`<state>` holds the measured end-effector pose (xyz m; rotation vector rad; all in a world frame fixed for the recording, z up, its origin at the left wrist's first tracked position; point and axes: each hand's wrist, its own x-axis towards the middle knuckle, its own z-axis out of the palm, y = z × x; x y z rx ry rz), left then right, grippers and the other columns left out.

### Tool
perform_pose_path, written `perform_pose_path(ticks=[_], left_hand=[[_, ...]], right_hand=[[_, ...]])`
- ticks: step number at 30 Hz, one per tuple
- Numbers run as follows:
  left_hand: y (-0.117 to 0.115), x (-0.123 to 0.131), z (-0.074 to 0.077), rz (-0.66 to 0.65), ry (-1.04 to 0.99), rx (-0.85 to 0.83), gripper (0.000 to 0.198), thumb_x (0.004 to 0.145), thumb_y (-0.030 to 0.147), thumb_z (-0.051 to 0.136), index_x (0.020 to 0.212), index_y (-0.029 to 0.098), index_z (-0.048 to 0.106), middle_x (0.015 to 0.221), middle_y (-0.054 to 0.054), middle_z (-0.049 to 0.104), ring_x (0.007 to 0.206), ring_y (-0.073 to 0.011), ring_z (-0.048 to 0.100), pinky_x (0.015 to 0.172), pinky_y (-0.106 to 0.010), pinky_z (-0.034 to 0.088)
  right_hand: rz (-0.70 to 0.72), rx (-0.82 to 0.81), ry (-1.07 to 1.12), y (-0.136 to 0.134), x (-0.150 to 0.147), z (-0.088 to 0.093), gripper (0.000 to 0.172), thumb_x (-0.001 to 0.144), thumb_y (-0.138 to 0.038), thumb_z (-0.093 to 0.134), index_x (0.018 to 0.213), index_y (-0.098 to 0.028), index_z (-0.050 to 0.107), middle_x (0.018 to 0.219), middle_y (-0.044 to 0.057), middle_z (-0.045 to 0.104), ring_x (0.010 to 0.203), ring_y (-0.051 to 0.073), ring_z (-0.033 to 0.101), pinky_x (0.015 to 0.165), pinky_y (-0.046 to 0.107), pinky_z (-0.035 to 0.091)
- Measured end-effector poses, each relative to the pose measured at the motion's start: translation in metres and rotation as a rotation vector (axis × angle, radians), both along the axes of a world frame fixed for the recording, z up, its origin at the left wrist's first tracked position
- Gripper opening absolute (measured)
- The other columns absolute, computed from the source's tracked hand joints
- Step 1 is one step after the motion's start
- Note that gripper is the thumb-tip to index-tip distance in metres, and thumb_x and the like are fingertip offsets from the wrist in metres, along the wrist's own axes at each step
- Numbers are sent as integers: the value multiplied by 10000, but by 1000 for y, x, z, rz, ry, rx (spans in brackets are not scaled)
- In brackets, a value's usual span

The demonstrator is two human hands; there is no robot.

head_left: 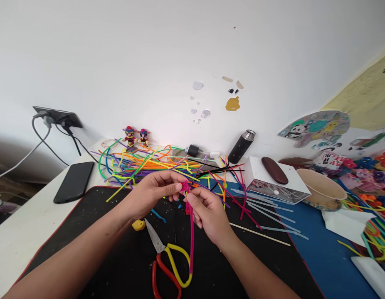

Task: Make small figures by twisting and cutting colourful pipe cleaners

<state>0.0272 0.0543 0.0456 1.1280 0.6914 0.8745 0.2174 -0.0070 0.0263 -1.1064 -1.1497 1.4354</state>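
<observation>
My left hand (pixel 156 189) and my right hand (pixel 205 211) meet above a black mat (pixel 86 232), both pinching a pink pipe cleaner (pixel 191 241). Its top end is bent into a small pink knot between my fingertips, and its tail hangs down toward the scissors (pixel 167 257) with yellow and red handles. A big heap of coloured pipe cleaners (pixel 149 164) lies just behind my hands.
A black phone (pixel 74 181) lies at left near cables and a wall socket (pixel 57 117). A black flask (pixel 241 146), white box (pixel 275 180), paper bowl (pixel 320 189), clear glue sticks (pixel 270 211), a thin wooden stick (pixel 259 234) and craft items sit at right.
</observation>
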Motion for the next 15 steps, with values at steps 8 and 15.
perform_pose_path(ticks=[8, 15], left_hand=[[-1, 2, 0, 9, 10, -12, 345, 763, 389, 931, 996, 157, 825, 762, -23, 723, 636, -118, 599, 629, -243, 495], [-1, 2, 0, 13, 21, -14, 360, 745, 400, 939, 979, 151, 824, 758, -28, 719, 637, -118, 597, 628, -239, 497]], right_hand=[[24, -9, 20, -1, -3, -1, 473, 867, -641, 748, 848, -174, 673, 461, -102, 431, 359, 61, 335, 374, 206, 284], [36, 3, 21, -1, -3, -1, 468, 871, -641, 747, 837, -179, 678, 462, -102, 424, 360, 59, 329, 371, 204, 278]])
